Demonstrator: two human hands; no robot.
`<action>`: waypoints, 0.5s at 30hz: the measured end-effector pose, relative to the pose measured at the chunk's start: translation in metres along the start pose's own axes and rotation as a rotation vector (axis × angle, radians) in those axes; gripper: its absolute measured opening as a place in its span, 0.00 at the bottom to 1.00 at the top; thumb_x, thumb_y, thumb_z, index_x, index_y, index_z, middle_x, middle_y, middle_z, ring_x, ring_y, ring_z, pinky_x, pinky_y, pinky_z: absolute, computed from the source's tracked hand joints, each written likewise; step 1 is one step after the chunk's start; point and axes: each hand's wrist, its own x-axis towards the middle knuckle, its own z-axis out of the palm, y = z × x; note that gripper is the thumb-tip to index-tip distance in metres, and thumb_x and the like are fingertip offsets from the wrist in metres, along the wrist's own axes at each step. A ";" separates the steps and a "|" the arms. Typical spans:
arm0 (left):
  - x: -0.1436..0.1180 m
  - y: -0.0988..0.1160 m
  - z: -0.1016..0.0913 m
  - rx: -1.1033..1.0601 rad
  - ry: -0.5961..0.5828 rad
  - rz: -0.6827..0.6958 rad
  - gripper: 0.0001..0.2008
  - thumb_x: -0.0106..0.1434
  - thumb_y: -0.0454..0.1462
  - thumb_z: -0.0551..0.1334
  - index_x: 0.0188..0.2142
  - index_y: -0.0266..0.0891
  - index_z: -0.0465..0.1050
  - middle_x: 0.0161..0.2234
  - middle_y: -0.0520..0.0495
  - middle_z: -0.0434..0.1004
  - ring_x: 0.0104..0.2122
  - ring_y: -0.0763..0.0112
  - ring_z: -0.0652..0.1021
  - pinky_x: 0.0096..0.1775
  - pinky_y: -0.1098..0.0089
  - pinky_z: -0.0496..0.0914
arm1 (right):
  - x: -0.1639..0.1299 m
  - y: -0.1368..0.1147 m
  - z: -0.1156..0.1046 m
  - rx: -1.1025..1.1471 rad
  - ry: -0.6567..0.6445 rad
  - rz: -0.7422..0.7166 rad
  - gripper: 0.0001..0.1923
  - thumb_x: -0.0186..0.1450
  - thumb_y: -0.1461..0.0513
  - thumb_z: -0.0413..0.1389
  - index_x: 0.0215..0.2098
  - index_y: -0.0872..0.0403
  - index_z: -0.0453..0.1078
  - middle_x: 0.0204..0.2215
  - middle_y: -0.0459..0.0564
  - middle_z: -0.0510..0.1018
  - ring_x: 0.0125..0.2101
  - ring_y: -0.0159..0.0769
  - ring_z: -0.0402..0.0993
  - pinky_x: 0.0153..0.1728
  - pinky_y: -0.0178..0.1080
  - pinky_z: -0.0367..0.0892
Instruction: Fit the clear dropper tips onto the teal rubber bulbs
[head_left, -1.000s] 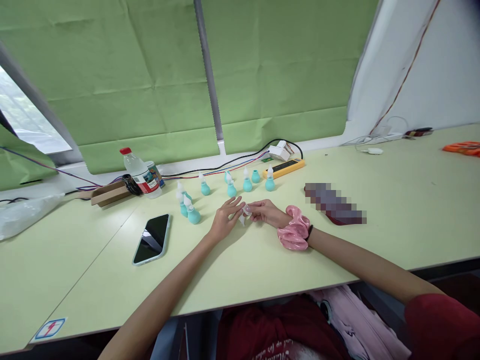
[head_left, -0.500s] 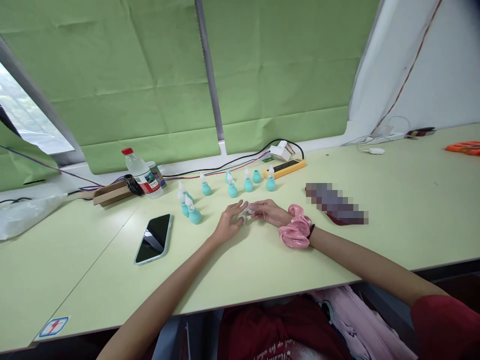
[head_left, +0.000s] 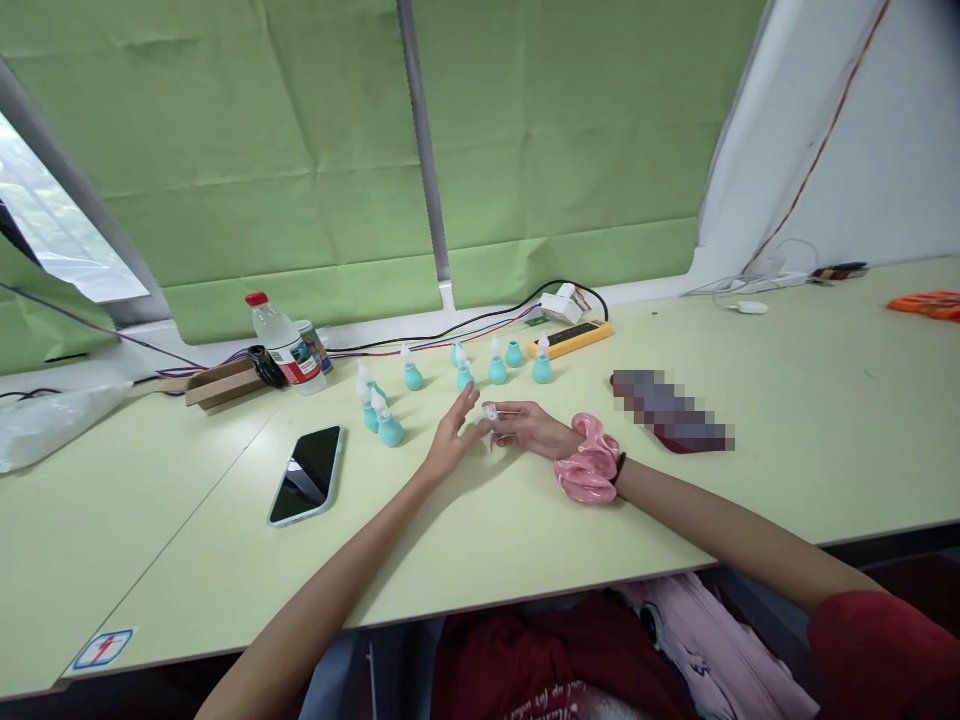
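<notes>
**Small clear piece pinched between two hands at mid-desk**

Green paper sheets are covering the window behind a long pale-green desk, and the person is sitting at its near edge with both forearms lying across it. The small clear-white plastic piece is sitting just above the desk, between the two hands, in front of the row of bottles. The right hand, wearing a pink satin scrunchie on its wrist, is pinching the piece with its fingertips closed on it. The left hand is meeting it from the other side: its fingers are spreading apart and lifting, with only the lower ones seeming to touch the piece. The piece therefore lies rightward of the left fingers and leftward of the right fingertips. Both hands are equally near. It is too small to tell its long axis.

Small teal bulb bottles with white nozzle caps are standing upright in a loose row just beyond the hands. A black smartphone is lying face up to the left, well apart from them. A clear water bottle with a red cap is carrying a red-and-white label, its writing too small to read. A yellow power strip is lying farther back. A red-and-blue sticker is marking the near left corner; it is not legible.
</notes>
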 end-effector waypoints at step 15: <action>0.004 -0.011 -0.008 0.205 -0.042 0.042 0.20 0.59 0.43 0.51 0.51 0.46 0.56 0.51 0.46 0.61 0.49 0.63 0.63 0.47 0.61 0.59 | 0.000 -0.007 -0.002 -0.127 0.104 -0.069 0.21 0.49 0.65 0.59 0.42 0.55 0.66 0.34 0.51 0.73 0.26 0.29 0.70 0.32 0.36 0.67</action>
